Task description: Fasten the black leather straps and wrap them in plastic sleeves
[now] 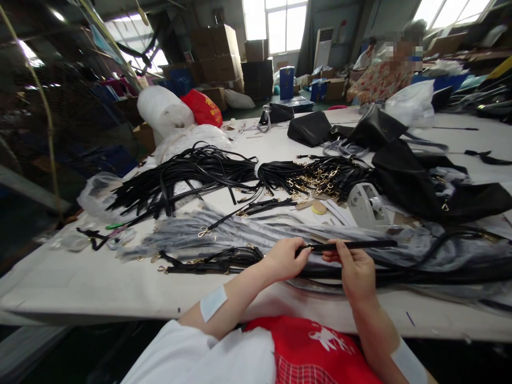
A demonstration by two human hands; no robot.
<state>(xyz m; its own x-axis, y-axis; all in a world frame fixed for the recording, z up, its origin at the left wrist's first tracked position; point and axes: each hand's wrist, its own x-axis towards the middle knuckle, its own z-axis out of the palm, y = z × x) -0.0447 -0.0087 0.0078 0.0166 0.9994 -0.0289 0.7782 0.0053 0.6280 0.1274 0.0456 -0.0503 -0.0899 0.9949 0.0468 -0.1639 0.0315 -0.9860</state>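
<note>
A narrow black strap (370, 244) stretches between my two hands, its free end pointing right. My left hand (286, 259) is closed on its left part, where a small gold-coloured piece shows at the fingertips. With thumb and fingers my right hand (356, 265) pinches the strap further along. Below and around the hands lie long straps in clear plastic sleeves (184, 232). Just left of my left hand rests a bundle of black straps with gold clasps (216, 262). My palms and the inner sides of the fingers are hidden.
Behind lies a large tied bundle of black straps (200, 173) with gold hooks. A white tape dispenser (366, 205) stands right of centre, near a yellow disc (319, 207). Black bags (424, 181) cover the right side. Across the table sits another person (384, 80).
</note>
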